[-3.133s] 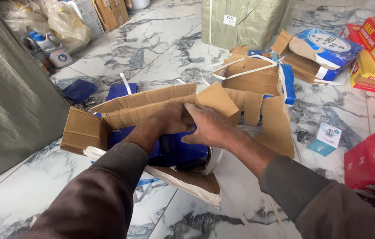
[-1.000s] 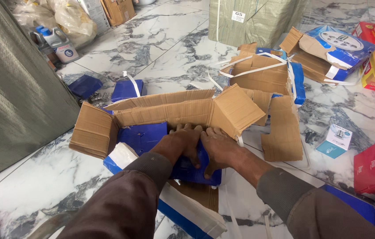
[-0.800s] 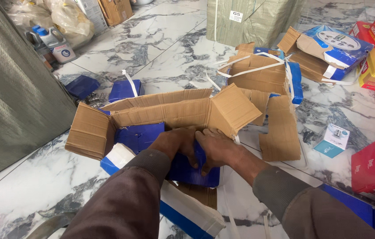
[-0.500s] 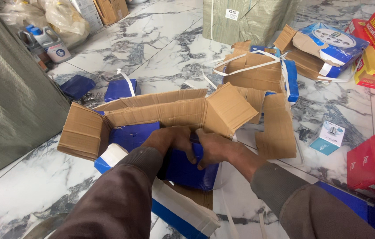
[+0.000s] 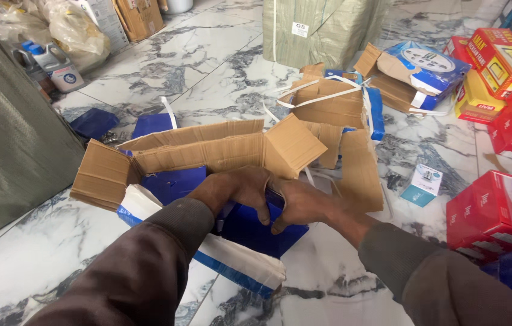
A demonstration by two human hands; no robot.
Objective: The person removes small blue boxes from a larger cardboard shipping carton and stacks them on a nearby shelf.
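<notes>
Where the opened cardboard carton [image 5: 207,154] lies on the marble floor [image 5: 207,60], both hands meet over a blue box [image 5: 256,226] inside it. Left hand [image 5: 235,190] — fingers curled over the box's top edge, gripping. Right hand [image 5: 304,205] — fingers bent around the same edge, touching the left. Red boxes [image 5: 497,211] sit well apart, to the right.

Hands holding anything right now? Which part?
Both the left hand and right hand grip a dark blue box by its top edge, inside the open cardboard carton.
</notes>
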